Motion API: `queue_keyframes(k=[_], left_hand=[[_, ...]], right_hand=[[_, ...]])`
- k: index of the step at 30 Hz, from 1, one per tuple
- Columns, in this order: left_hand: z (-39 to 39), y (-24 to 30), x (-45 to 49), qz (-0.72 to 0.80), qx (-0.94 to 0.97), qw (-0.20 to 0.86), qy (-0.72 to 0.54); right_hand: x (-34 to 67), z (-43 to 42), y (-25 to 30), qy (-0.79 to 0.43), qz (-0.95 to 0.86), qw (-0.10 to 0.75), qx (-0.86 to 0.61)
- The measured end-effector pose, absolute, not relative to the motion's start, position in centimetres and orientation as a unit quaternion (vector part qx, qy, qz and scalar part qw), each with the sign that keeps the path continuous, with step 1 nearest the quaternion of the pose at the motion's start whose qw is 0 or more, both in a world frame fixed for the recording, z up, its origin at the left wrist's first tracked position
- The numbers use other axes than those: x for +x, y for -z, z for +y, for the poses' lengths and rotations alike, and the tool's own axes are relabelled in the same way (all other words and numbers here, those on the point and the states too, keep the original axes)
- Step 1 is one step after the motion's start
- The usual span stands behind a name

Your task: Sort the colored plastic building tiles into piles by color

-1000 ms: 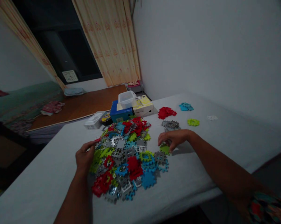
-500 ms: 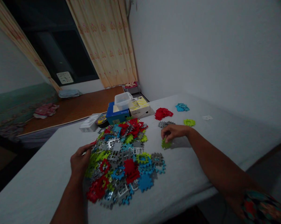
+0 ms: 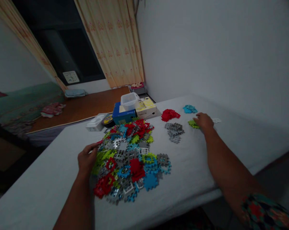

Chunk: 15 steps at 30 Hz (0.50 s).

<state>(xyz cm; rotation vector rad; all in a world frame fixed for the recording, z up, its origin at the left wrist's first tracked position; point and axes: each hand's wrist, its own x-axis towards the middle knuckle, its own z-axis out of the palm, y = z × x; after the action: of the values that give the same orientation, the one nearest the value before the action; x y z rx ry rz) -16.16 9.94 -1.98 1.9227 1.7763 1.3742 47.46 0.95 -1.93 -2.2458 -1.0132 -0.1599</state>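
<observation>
The right hand (image 3: 205, 122), fingers bent, grip unclear, seems to be placing green pieces (image 3: 192, 124) near the blue pile (image 3: 190, 109), calling for clean release; the half-curled left hand (image 3: 86, 160), hold indiscernible, meets the heap (image 3: 135, 167).

Camera, head-worn, one view: looks forward and down from above the near edge of the worktop (image 3: 187, 172); both hands (image 3: 87, 159) at close range; curtain (image 3: 113, 44) and window (image 3: 63, 41) beyond, wall (image 3: 206, 48) at right.
</observation>
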Motion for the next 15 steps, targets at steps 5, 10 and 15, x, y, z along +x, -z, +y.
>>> queue_keyframes(k=[5,10,15], left_hand=[[10.0,2.2,-16.0,0.595,0.639,0.098,-0.477],[9.3,1.3,-15.2,0.603,0.636,0.113,-0.468],[9.2,1.1,-15.1,0.608,0.633,0.117,-0.465]], right_hand=[[37.9,2.3,0.2,0.005,-0.638,0.397,-0.660],[28.5,1.4,0.7,-0.047,-0.803,0.234,-0.547],[26.1,0.5,1.7,-0.042,-0.816,0.202,-0.540]])
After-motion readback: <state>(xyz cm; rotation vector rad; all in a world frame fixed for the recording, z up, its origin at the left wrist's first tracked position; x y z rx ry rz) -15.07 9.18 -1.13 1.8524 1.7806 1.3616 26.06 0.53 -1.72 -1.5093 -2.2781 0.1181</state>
